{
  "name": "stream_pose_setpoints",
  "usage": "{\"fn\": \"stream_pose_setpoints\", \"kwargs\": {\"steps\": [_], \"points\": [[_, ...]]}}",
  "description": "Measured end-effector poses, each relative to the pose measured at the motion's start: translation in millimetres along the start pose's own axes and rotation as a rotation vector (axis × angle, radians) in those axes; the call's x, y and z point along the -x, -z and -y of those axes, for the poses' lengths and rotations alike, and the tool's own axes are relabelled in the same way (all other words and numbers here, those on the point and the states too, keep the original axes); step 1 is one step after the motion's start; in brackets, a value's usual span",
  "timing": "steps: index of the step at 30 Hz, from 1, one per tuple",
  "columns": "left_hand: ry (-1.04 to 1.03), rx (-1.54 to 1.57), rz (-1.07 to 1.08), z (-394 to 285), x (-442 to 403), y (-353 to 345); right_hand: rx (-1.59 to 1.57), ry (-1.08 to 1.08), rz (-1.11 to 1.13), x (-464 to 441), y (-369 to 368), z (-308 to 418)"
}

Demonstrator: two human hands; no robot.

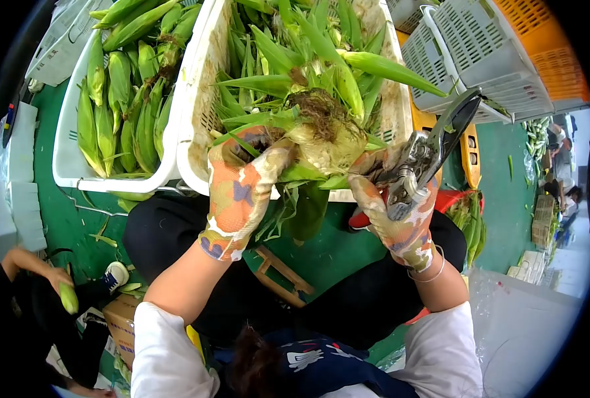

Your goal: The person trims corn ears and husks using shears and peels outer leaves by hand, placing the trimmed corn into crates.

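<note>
Both of my hands wear camouflage-patterned gloves. An ear of corn (pixel 327 147), with brown silk at its far end and pale inner husk showing, is between them. My left hand (pixel 243 189) is closed on the ear's left side, fingertips partly hidden by husk. Loose green husk leaves (pixel 308 209) hang below it. My right hand (pixel 398 212) is closed around the pruning shears (pixel 417 156), whose dark blades point up and to the right. Its thumb and fingertips also touch the husk at the ear's right side. Below the ear is the near rim of a white crate (pixel 194 126).
The crate in front holds green husks and leaves (pixel 275 56). Another white crate (pixel 66 142) at left holds unhusked corn (pixel 119 83). Stacked crates (pixel 487 46) stand at right. A small wooden stool (pixel 282 275) is on the green floor. A co-worker's hand (pixel 59 278) holds corn at lower left.
</note>
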State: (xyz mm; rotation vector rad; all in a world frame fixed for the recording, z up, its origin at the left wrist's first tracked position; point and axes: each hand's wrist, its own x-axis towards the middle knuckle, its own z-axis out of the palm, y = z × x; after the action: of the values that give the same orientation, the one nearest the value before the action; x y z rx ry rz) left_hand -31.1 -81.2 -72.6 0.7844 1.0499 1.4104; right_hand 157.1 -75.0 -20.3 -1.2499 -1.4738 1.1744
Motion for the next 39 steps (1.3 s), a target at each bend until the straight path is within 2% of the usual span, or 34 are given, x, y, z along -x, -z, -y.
{"fn": "stream_pose_setpoints", "kwargs": {"steps": [3, 5, 7, 9, 10, 11, 12, 13, 15, 16, 18, 19, 20, 21, 22, 23, 24, 25, 27, 28, 31, 34, 38, 39], "points": [[-0.039, -0.15, 0.009, -0.2, -3.4, 1.0, -0.022, -0.013, -0.013, -2.0, 1.2, 1.6], [0.05, -0.063, -0.01, -4.7, -2.0, -2.1, 0.017, 0.018, -0.003, -4.5, 2.5, -0.8], [0.031, -0.008, -0.041, -5.1, -1.1, -5.4, 0.108, 0.071, 0.006, -6.7, 3.0, -5.1], [0.071, 0.153, 0.012, -8.3, -1.5, -6.1, 0.15, 0.092, 0.006, -8.1, 1.6, -8.3], [0.051, 0.241, -0.031, 3.2, -1.7, -3.2, 0.157, 0.073, 0.002, -9.0, -0.6, -9.2], [0.055, 0.238, -0.028, 3.0, -2.3, -2.9, 0.164, 0.054, -0.001, -10.0, -1.1, -10.2], [0.117, 0.189, -0.039, 2.3, -3.6, -1.5, 0.357, 0.041, 0.058, -11.5, 1.4, -4.7], [0.179, 0.139, -0.05, 1.7, -4.6, 0.5, 0.355, 0.039, 0.055, -13.7, 0.2, -1.0], [0.185, 0.163, -0.025, 26.7, -3.7, 17.5, 0.498, 0.296, -0.044, -17.8, -5.8, 2.1], [0.088, 0.193, 0.133, 50.5, -2.0, 31.5, 0.507, 0.262, -0.028, -17.5, -6.1, -1.7], [0.154, -0.017, 0.129, 5.0, 6.1, -1.4, 0.526, 0.193, 0.007, -17.1, -6.7, -9.3], [0.159, -0.018, 0.132, 9.7, 6.0, 3.2, 0.449, 0.182, 0.03, -17.3, -4.3, -8.2], [0.211, 0.303, 0.156, 12.9, 4.1, 7.5, 0.373, 0.169, 0.053, -17.5, -1.9, -7.1], [0.21, 0.251, 0.157, 13.2, 5.4, 10.4, 0.375, 0.186, 0.035, -18.8, -0.4, 0.7], [0.21, 0.198, 0.157, 11.7, 6.4, 11.9, 0.43, 0.036, 0.033, -16.7, 3.7, 7.2], [0.176, 0.01, 0.131, 3.7, 6.8, 8.9, 0.12, 0.088, -0.022, -22.0, -1.9, -7.1], [0.15, -0.179, 0.1, -4.2, 7.1, 5.9, 0.008, -0.118, -0.009, -18.6, 2.3, -10.2], [0.147, -0.134, 0.069, -6.1, 7.2, 6.0, -0.104, -0.327, 0.003, -13.7, 4.7, -10.3], [0.202, -0.044, 0.019, -9.7, 9.5, 1.7, -0.023, -0.208, 0.073, -6.6, 5.6, -14.0], [0.213, -0.009, 0.002, -9.1, 11.5, 2.8, -0.26, -0.256, 0.045, -3.5, 2.2, -15.0], [0.28, 0.03, -0.025, -8.0, 14.6, 6.5, -0.556, -0.418, 0.041, 2.6, 5.8, -12.2], [0.311, 0.089, -0.011, -6.2, 15.2, 9.7, -0.457, -0.558, 0.073, 3.0, 8.9, -14.8], [0.273, 0.076, -0.014, 0.3, 18.9, 18.5, -0.396, -0.36, 0.166, 0.9, 7.0, -10.6], [0.276, 0.074, -0.015, 0.4, 19.0, 18.8, -0.441, -0.418, 0.154, 1.5, 6.4, -8.8]]}}
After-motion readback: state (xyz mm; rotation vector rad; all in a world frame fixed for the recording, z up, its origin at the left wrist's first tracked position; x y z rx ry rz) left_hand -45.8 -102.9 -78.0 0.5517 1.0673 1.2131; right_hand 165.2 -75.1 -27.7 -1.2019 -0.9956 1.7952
